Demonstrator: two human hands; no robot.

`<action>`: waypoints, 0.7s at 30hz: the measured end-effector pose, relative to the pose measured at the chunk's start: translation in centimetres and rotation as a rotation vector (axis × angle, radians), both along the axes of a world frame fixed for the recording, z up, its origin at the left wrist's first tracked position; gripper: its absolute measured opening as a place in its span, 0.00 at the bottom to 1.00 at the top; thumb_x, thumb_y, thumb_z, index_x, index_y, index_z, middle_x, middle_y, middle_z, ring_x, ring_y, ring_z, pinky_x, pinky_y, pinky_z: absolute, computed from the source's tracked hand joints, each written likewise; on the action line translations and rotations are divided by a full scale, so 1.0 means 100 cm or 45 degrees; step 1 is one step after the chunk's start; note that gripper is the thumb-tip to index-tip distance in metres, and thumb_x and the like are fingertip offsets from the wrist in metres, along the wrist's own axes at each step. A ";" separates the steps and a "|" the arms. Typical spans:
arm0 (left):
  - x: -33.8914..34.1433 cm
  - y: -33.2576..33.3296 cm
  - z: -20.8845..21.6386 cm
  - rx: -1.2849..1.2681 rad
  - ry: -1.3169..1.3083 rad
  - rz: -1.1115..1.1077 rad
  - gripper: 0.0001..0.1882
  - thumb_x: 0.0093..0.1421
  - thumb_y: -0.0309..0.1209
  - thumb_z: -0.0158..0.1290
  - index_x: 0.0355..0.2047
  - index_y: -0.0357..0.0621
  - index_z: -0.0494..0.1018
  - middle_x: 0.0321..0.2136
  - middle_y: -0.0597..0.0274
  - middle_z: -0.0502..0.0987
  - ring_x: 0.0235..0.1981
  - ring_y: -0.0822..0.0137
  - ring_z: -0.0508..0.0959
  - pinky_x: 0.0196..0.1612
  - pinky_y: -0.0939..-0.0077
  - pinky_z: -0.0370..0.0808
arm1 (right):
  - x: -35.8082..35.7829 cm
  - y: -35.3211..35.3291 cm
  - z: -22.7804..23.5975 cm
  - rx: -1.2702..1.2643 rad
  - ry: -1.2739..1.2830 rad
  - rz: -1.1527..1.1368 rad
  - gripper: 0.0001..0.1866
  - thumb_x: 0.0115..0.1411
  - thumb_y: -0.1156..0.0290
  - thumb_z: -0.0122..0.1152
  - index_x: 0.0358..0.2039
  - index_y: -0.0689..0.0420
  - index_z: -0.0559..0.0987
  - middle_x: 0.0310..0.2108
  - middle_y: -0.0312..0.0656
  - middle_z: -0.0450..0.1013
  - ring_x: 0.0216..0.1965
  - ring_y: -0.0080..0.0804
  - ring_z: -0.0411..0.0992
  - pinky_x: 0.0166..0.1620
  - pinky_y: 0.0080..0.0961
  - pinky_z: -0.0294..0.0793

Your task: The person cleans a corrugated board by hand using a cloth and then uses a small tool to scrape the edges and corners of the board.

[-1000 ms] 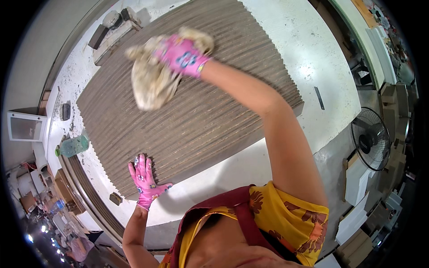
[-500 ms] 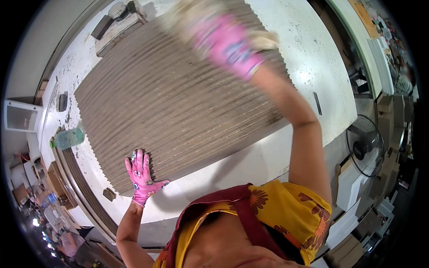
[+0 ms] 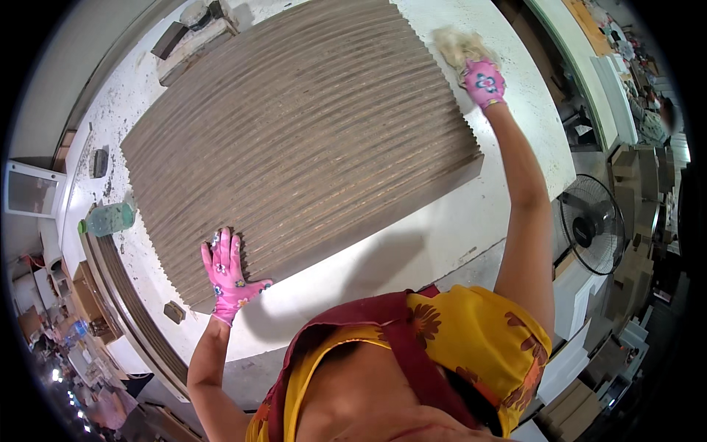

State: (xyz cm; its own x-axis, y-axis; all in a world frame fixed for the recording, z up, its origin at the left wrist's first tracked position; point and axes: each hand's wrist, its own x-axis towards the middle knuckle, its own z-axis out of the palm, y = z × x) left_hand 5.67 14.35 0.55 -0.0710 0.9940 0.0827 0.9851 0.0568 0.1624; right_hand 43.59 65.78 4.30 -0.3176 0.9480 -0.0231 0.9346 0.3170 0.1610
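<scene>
On white bench (image 3: 541, 158), near fan (image 3: 605, 210) with pale hub marking (image 3: 584, 231), perhaps lettering: brown ridged strips (image 3: 294, 140) under spread left hand (image 3: 229, 280); crumpled cream rag (image 3: 456, 46), blurred, gripped in right hand (image 3: 484, 83).

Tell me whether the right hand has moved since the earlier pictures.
Yes: rightward. Earlier over the ridged panel, the right hand is now past its right edge, over the white table.

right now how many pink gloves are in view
2: one on the left hand, on the ribbed panel; one on the right hand, gripping cloth beside the panel.
</scene>
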 end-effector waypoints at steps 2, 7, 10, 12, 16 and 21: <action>-0.001 0.004 0.003 0.012 0.011 0.004 0.66 0.28 0.62 0.65 0.65 0.45 0.52 0.64 0.47 0.55 0.64 0.51 0.58 0.64 0.39 0.43 | 0.002 -0.023 0.012 0.240 0.213 0.019 0.19 0.60 0.60 0.48 0.50 0.50 0.75 0.47 0.51 0.72 0.45 0.45 0.73 0.48 0.39 0.73; 0.005 -0.004 0.005 -0.018 0.052 0.011 0.65 0.28 0.62 0.65 0.64 0.43 0.52 0.64 0.46 0.56 0.64 0.50 0.58 0.65 0.39 0.43 | -0.091 -0.186 0.000 -0.340 1.067 1.110 0.22 0.63 0.55 0.47 0.53 0.52 0.71 0.55 0.44 0.67 0.55 0.39 0.64 0.54 0.35 0.66; -0.002 -0.006 -0.012 0.166 0.080 -0.123 0.65 0.30 0.65 0.64 0.64 0.41 0.53 0.64 0.44 0.56 0.64 0.50 0.59 0.65 0.40 0.42 | -0.127 -0.284 -0.043 -0.438 0.716 1.504 0.26 0.62 0.49 0.47 0.59 0.38 0.67 0.60 0.39 0.62 0.66 0.42 0.51 0.65 0.48 0.45; 0.004 -0.003 -0.006 0.099 0.070 -0.060 0.65 0.31 0.66 0.63 0.64 0.40 0.53 0.63 0.44 0.56 0.64 0.50 0.59 0.65 0.40 0.42 | -0.121 -0.284 -0.060 -0.249 0.885 1.472 0.28 0.59 0.47 0.46 0.59 0.42 0.68 0.59 0.35 0.63 0.65 0.42 0.54 0.63 0.47 0.52; 0.004 -0.008 0.000 -0.009 0.084 -0.034 0.64 0.32 0.66 0.62 0.64 0.40 0.53 0.64 0.44 0.56 0.65 0.50 0.57 0.65 0.40 0.42 | -0.074 -0.229 -0.057 -0.094 0.881 1.152 0.28 0.62 0.49 0.43 0.58 0.50 0.67 0.57 0.44 0.65 0.58 0.45 0.61 0.58 0.40 0.62; 0.006 -0.002 -0.001 0.070 0.057 -0.073 0.64 0.32 0.64 0.63 0.64 0.40 0.53 0.63 0.45 0.56 0.64 0.49 0.57 0.65 0.41 0.42 | 0.046 -0.115 -0.030 0.134 0.227 0.337 0.22 0.62 0.57 0.46 0.54 0.51 0.71 0.51 0.48 0.69 0.45 0.46 0.72 0.47 0.38 0.74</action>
State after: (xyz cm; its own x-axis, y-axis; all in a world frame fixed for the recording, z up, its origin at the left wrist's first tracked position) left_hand 6.28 14.16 0.43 -0.0094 0.9903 0.1388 0.9928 -0.0073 0.1196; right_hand 48.24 54.30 1.28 -0.5432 0.8263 0.1486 0.8385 0.5428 0.0468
